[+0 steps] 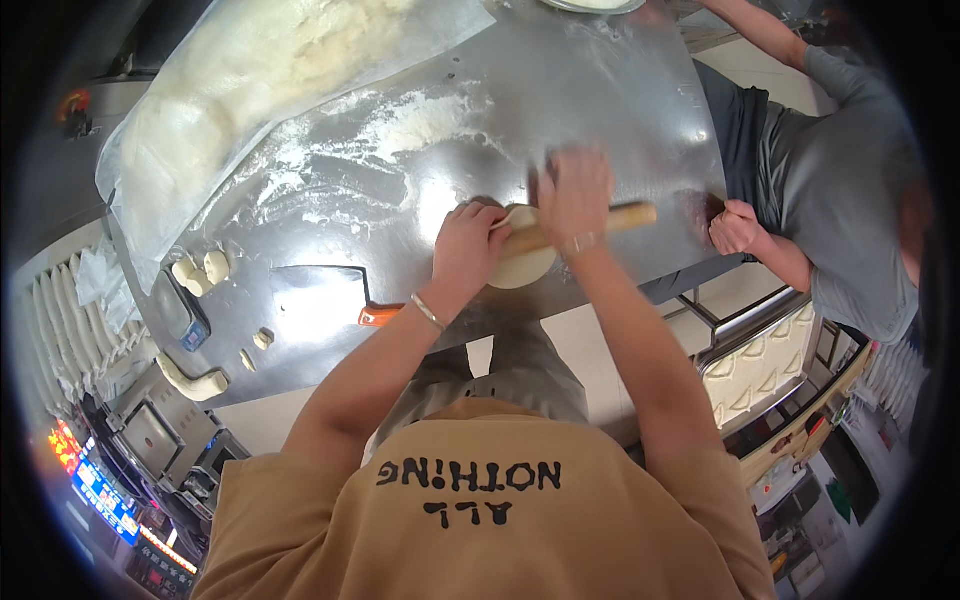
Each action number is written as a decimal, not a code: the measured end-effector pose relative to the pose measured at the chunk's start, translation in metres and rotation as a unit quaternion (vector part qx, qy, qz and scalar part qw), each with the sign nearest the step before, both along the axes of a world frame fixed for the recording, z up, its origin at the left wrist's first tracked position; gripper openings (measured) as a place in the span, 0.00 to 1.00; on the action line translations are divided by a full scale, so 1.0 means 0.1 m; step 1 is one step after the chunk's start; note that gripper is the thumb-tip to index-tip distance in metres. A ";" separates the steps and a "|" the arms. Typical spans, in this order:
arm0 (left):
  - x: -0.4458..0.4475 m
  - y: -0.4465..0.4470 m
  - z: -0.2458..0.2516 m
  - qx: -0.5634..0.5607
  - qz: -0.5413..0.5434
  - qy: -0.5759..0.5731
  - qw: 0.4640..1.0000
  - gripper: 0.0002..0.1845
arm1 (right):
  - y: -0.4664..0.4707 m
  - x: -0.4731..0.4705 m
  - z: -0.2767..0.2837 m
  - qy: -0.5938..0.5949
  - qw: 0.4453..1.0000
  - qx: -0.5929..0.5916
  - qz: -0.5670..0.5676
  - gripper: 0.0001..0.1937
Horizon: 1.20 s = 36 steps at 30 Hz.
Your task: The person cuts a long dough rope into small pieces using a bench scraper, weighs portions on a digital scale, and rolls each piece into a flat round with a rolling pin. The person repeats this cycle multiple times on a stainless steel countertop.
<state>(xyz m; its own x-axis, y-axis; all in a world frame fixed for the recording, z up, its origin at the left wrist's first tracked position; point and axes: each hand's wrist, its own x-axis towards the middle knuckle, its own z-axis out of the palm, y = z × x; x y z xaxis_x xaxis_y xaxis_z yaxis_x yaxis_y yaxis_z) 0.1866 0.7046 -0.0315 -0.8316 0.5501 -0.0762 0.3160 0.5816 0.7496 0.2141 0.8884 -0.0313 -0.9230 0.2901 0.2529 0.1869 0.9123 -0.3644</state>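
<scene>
A thin, pale dough round [523,271] lies on the steel worktable [637,97] close to its near edge. Across it runs a wooden rolling pin [632,217], one end sticking out to the right. My left hand [469,244] pinches the dough's left rim between thumb and fingers, beside the pin. Blurred, my right hand [576,195] holds the pin under its palm, with the fingers stretched beyond it. To the left of my left hand lies a cleaver [319,296]; its orange handle [381,315] is partly hidden by my forearm.
Plastic sheeting [217,127] covers a large dough mass at upper left. Flour [427,120] dusts the table. Dough pieces [199,274], a dark object [180,307] and a dough strip [193,380] lie left. A co-worker's fist [735,227] is at the right edge.
</scene>
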 end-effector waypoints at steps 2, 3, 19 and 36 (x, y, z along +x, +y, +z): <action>-0.11 -0.04 -0.01 0.003 -0.069 -0.009 0.998 0.09 | -0.06 0.54 -0.01 0.012 1.000 0.005 0.018 0.14; -0.16 -0.07 0.01 0.024 -0.097 0.015 0.995 0.09 | -0.09 0.85 -0.04 0.032 0.999 -0.025 0.029 0.16; -0.91 1.19 0.38 0.143 0.058 -0.150 0.977 0.13 | 0.17 1.28 -0.39 -0.019 0.999 -0.015 0.048 0.21; -0.81 -3.36 -0.12 -0.171 0.512 0.187 0.821 0.29 | 0.16 1.28 -0.38 -0.023 0.997 0.040 0.067 0.23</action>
<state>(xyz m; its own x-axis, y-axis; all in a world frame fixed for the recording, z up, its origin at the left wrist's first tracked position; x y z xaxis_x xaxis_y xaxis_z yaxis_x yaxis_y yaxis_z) 0.1056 0.3687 -0.0436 -0.8455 -0.4518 0.2846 -0.2985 0.8418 0.4497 0.3425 0.9041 -0.0696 -0.9634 0.1438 0.2263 0.0764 0.9562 -0.2825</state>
